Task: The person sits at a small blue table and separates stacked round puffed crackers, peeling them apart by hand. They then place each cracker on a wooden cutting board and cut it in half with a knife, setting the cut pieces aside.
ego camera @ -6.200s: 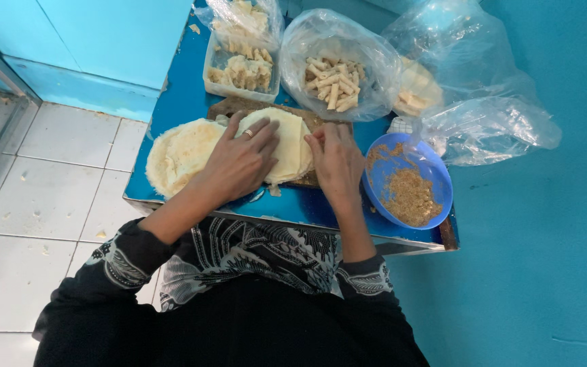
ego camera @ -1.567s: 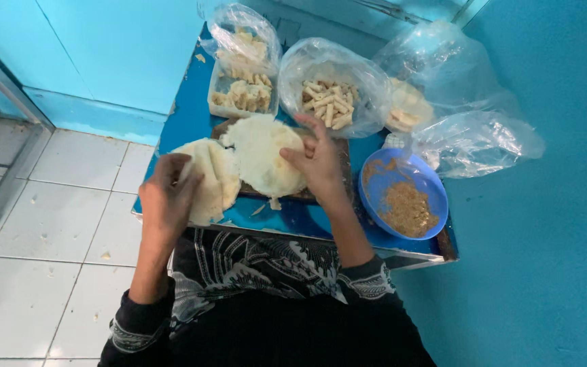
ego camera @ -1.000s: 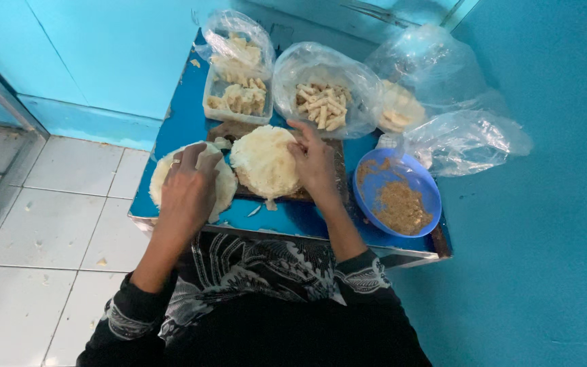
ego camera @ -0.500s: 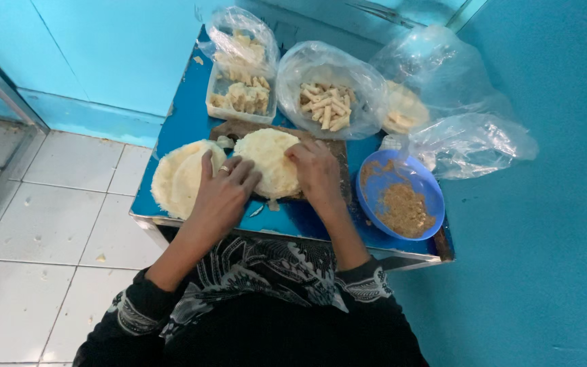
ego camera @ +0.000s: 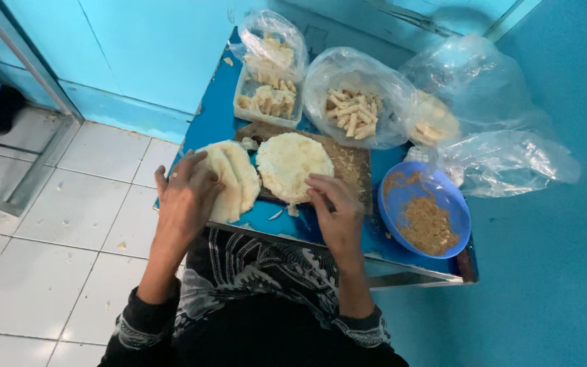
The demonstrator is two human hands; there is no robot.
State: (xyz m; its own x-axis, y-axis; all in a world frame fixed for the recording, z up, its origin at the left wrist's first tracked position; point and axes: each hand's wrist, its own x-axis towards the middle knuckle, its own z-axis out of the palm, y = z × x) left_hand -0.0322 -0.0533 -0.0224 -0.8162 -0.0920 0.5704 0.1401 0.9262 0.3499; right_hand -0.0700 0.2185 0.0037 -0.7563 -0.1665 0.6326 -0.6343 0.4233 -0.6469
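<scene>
- Shifted since half a second ago: left hand (ego camera: 186, 197), drawn back from the round sheet onto the stack of pale wrappers (ego camera: 234, 178) at the table's left edge.
- Left hand: laid flat, fingers spread, nothing clasped.
- Right hand (ego camera: 335, 212): fingertips set on the near rim of the round dough sheet (ego camera: 293, 165); nothing gripped.
- Round dough sheet: laid on the wooden board (ego camera: 349, 165), mid-table.
- Blue bowl (ego camera: 427, 214) of brown crumbs: placed right of the board.
- Plastic bags (ego camera: 354, 102) of pale sticks and a filled tray (ego camera: 269, 102): ranged behind, on the blue table (ego camera: 215, 126).
</scene>
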